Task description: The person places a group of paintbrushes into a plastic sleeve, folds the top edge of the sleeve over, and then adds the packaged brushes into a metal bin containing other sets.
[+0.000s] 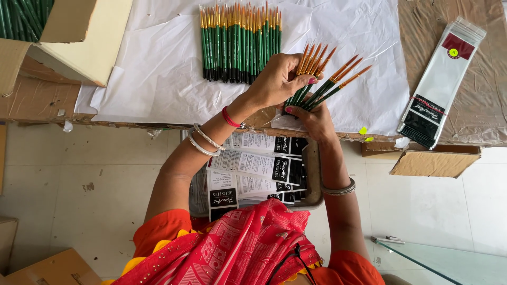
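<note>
My left hand (pixel 277 79) and my right hand (pixel 316 120) together hold a fanned bunch of green-handled paintbrushes (pixel 323 79) with orange tips, just above the near edge of the work surface. The left hand's fingers curl over the handles from above; the right hand grips the lower ends from beneath. A row of several more green paintbrushes (pixel 240 45) lies on white paper (pixel 158 68) further back, left of the hands. In front of me, below the hands, a tray (pixel 312 179) holds printed black-and-white packing cards (pixel 259 164).
A stack of clear plastic sleeves with printed cards (pixel 441 87) lies at the right on brown paper. A cardboard box (pixel 63 37) with more green brushes sits at the upper left. A small cardboard piece (pixel 435 162) juts out at the right edge. A glass sheet (pixel 449 261) lies lower right.
</note>
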